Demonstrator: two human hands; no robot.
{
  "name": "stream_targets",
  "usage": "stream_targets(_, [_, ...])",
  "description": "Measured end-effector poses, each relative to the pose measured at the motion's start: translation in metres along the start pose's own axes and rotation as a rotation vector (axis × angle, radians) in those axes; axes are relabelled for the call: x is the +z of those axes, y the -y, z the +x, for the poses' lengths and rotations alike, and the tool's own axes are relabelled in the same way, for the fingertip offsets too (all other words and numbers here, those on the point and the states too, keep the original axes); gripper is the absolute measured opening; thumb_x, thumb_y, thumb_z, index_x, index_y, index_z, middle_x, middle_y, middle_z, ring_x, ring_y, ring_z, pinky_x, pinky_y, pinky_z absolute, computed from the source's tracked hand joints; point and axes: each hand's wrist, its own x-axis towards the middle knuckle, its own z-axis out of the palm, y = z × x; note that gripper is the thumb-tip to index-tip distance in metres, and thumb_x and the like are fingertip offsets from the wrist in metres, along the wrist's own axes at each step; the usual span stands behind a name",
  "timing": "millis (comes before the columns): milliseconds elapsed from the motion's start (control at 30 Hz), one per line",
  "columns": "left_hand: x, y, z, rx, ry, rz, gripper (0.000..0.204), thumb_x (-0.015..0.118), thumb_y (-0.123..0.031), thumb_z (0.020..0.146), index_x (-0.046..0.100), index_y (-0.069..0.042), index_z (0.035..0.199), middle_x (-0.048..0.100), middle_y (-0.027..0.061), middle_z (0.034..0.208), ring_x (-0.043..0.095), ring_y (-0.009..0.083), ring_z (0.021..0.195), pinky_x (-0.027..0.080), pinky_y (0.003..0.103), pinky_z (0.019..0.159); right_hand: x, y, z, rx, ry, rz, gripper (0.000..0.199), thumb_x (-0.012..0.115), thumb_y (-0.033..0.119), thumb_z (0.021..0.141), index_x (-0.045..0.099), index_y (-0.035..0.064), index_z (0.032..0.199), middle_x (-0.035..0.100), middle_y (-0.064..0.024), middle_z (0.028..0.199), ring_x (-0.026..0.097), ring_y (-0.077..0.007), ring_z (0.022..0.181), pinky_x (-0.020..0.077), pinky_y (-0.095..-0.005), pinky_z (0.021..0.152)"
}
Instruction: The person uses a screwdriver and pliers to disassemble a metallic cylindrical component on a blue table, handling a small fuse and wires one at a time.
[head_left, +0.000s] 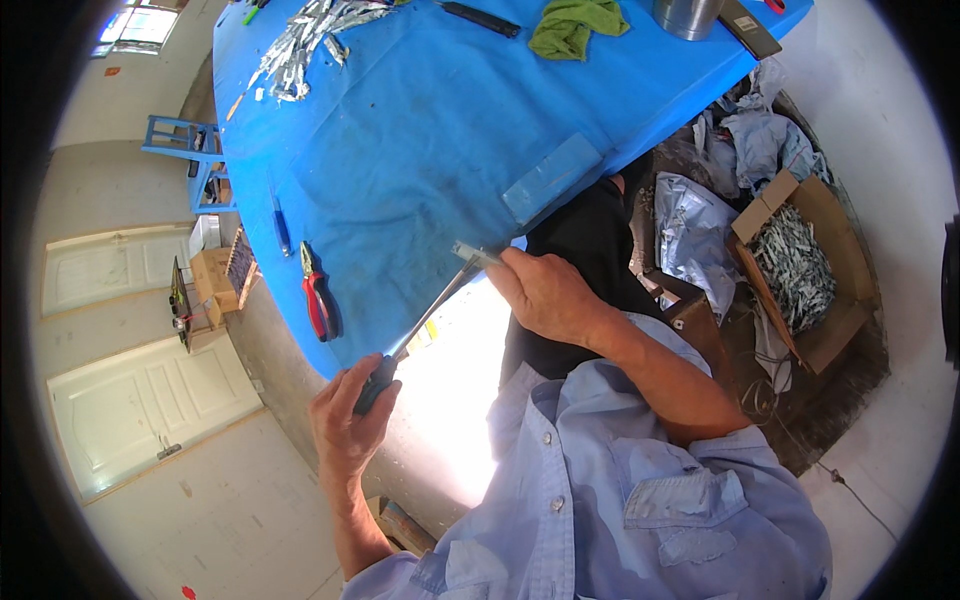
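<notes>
My left hand (352, 410) is closed round the dark handle of a long, thin-shafted tool (432, 312), a file or a screwdriver; I cannot tell which. Its shaft slants up and right toward my right hand (550, 293), whose fingers pinch a small silvery metal piece (474, 254) over the table's near edge. The tool's far end meets or lies right beside that piece. On the blue-covered table (400, 160), to the left, lie pliers (318, 300) with red and black handles and a blue-handled screwdriver (280, 230).
Thin metal strips (300, 50) are heaped at the far left, near a green cloth (575, 27) and a steel cup (686, 15). A flat block (552, 178) rests at the near edge. Right of my legs, a cardboard box (826, 335) holds similar strips beside silvery bags (690, 235).
</notes>
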Motion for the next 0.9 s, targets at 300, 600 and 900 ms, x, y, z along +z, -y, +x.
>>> stream_targets(300, [0.006,0.025,0.003,-0.094,0.091,-0.226,0.034,0.082,-0.02,0.086,0.072,0.001,0.112,0.069,0.0048,0.08,0.062,0.0099,0.068,0.049,0.025,0.061,-0.007,0.002,0.003,0.021,0.052,0.093,0.031,0.058,0.028,0.103,0.054,0.0021,0.086,0.061,-0.0237,0.069,0.06,-0.046,0.066,0.0448,-0.054,0.059])
stream_targets(600, [0.008,0.039,0.003,-0.417,0.26,-0.599,0.048,0.08,-0.036,0.09,0.068,0.003,0.116,0.064,0.0008,0.074,0.054,0.0066,0.058,0.04,0.023,0.05,-0.008,0.0,0.004,-0.007,0.053,0.056,0.032,0.06,0.028,0.102,0.054,0.0011,0.084,0.061,-0.024,0.069,0.061,-0.0461,0.067,0.0453,-0.054,0.061])
stream_targets(900, [0.003,-0.002,-0.003,-0.083,0.041,-0.089,0.033,0.08,-0.012,0.086,0.07,0.0,0.115,0.07,0.0086,0.082,0.065,0.0139,0.067,0.051,0.028,0.061,-0.003,0.002,0.001,0.045,0.014,0.035,0.033,0.058,0.03,0.102,0.055,0.0016,0.087,0.063,-0.0247,0.071,0.062,-0.0473,0.07,0.0462,-0.0554,0.063])
